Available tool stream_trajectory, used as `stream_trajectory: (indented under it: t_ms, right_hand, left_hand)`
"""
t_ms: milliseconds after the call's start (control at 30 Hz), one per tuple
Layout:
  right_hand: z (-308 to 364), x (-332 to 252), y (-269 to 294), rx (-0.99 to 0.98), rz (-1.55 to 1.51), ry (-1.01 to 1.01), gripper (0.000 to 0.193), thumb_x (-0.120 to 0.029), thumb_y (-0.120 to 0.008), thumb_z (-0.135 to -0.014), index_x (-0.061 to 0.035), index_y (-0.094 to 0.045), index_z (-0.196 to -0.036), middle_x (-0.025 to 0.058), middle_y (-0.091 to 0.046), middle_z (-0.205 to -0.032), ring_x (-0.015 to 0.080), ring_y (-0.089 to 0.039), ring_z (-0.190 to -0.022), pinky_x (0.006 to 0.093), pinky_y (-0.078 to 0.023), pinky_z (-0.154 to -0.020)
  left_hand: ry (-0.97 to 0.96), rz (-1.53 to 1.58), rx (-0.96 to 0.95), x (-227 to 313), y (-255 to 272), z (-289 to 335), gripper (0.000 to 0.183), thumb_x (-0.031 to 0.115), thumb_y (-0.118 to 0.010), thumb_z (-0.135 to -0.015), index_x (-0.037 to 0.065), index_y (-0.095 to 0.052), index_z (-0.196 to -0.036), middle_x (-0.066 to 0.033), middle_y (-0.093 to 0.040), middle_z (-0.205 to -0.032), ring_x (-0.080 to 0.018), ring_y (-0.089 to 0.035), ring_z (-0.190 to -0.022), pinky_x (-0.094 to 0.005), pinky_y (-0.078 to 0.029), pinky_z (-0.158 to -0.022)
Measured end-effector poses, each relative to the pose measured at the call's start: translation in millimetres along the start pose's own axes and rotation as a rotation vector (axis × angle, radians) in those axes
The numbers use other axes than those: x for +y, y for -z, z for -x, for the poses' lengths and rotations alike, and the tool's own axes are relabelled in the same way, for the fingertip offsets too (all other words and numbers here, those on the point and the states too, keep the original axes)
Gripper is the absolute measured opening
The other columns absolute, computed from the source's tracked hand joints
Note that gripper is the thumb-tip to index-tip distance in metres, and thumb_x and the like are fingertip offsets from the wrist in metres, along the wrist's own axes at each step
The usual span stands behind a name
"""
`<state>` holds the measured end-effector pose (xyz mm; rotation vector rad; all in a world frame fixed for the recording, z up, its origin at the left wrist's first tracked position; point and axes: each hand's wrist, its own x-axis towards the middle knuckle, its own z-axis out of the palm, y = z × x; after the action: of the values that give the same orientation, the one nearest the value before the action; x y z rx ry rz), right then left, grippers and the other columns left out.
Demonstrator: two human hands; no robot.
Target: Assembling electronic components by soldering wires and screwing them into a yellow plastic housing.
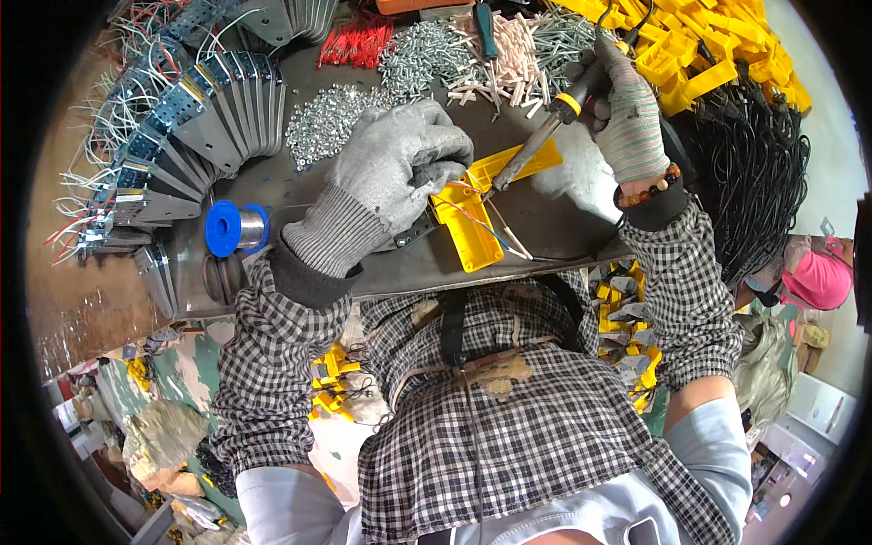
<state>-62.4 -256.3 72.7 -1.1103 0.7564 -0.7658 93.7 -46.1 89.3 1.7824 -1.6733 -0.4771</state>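
Observation:
My right hand (627, 113), in a striped glove, grips a soldering iron (543, 141) by its dark handle, just above a yellow ring. The iron slants down to the left, its tip over a yellow plastic housing (474, 238) on the bench. Red, blue and white wires (472, 216) run across the housing, and a black cord leads away from it. At the housing's upper left, my left hand (400, 163), in a grey glove, is closed with thumb and fingertips together. What those fingers pinch is hidden. A dark metal plate (409, 238) lies partly under that hand.
A blue spool of solder (234, 229) stands left, below rows of metal brackets (227, 109) with wires. Nuts (331, 123), screws (413, 59), red parts (356, 41), pale sleeves (509, 54) and a screwdriver (486, 32) lie behind. Yellow housings (718, 41) and black cables (758, 182) are piled right.

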Motion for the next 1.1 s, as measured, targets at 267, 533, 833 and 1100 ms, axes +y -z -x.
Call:
stream_trajectory:
  t_ms: [267,533,833,1100]
  right_hand:
    - [0,2,4,-0.028,-0.004,-0.01,0.032,-0.033,-0.056,-0.096,-0.0084,-0.064,-0.077,-0.0012,-0.053,-0.057,0.0061,-0.036,-0.043,0.023,-0.032,-0.042]
    - [-9,4,11,-0.012,-0.027,0.004,0.028,-0.034,-0.058,-0.095,-0.0103,-0.065,-0.08,-0.0006,-0.06,-0.064,0.0052,-0.039,-0.044,0.0234,-0.035,-0.043]
    - [-11,7,13,-0.018,-0.027,0.017,0.025,-0.033,-0.06,-0.094,-0.0106,-0.064,-0.083,-0.0003,-0.059,-0.064,0.0059,-0.04,-0.044,0.023,-0.036,-0.043]
    - [-14,14,16,-0.039,-0.018,-0.049,0.025,-0.033,-0.056,-0.098,-0.0132,-0.065,-0.087,-0.0027,-0.063,-0.07,0.0025,-0.039,-0.045,0.021,-0.032,-0.043]
  left_hand:
    - [-0.041,-0.073,0.004,-4,-2,-1,0.017,0.017,-0.068,-0.084,0.002,-0.066,-0.093,-0.0096,-0.059,-0.088,-0.0249,-0.061,-0.081,-0.0348,-0.048,-0.071]
    - [-0.011,-0.047,0.011,-5,-6,-2,0.014,0.01,-0.066,-0.083,0.001,-0.065,-0.094,-0.0097,-0.059,-0.09,-0.0232,-0.062,-0.082,-0.0331,-0.049,-0.074]
    - [0.043,-0.007,0.008,3,-1,-3,0.015,0.007,-0.068,-0.082,0.001,-0.065,-0.096,-0.0077,-0.057,-0.089,-0.0196,-0.06,-0.083,-0.0293,-0.048,-0.074]
    - [0.102,0.292,0.305,24,4,36,0.017,0.0,-0.074,-0.074,0.003,-0.068,-0.09,-0.0079,-0.059,-0.097,-0.0213,-0.06,-0.091,-0.0314,-0.047,-0.082]
